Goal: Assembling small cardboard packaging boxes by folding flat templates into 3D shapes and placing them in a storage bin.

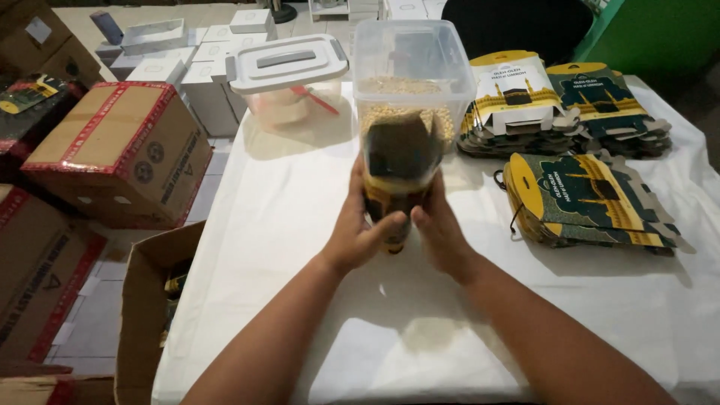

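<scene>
Both my hands hold one small dark green and yellow cardboard box (401,161) upright above the white table (300,225). My left hand (360,225) grips its left side and lower end. My right hand (441,229) presses on its right side. The box's top end is open and faces away from me. Right behind it stands a tall clear plastic tub (411,67) partly filled with small pale yellow grains.
Stacks of flat printed cardboard boxes (585,199) lie at the right, more (562,105) behind them. A lidded clear container (289,79) stands at the back left. Brown cartons (120,150) and an open carton (150,300) sit on the floor left of the table.
</scene>
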